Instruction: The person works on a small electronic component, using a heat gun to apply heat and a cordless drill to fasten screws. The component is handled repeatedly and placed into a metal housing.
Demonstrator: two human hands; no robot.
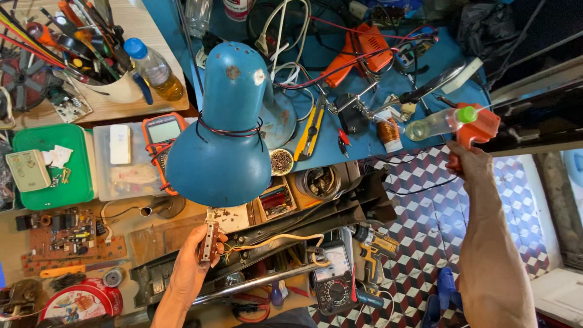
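Observation:
My left hand (pixel 189 267) holds a small narrow electronic part (pixel 208 242) with wires trailing from it, just above a long black chassis (pixel 291 234) lying across the bench. My right hand (pixel 467 159) is stretched far out to the right and grips the handle of an orange tool (pixel 480 127) at the corner of the blue bench top (pixel 358 143). A clear bottle with a green cap (pixel 438 123) lies next to that tool. A blue desk lamp (pixel 221 130) hangs over the middle of the bench and hides what is under its shade.
An orange multimeter (pixel 161 136), a green tray (pixel 51 167), a circuit board (pixel 67 234), a cup of tools (pixel 109 85), a plastic bottle (pixel 155 68), another orange tool (pixel 364 51) and a black meter (pixel 331 285) crowd the bench. Checkered floor (pixel 425 206) shows on the right.

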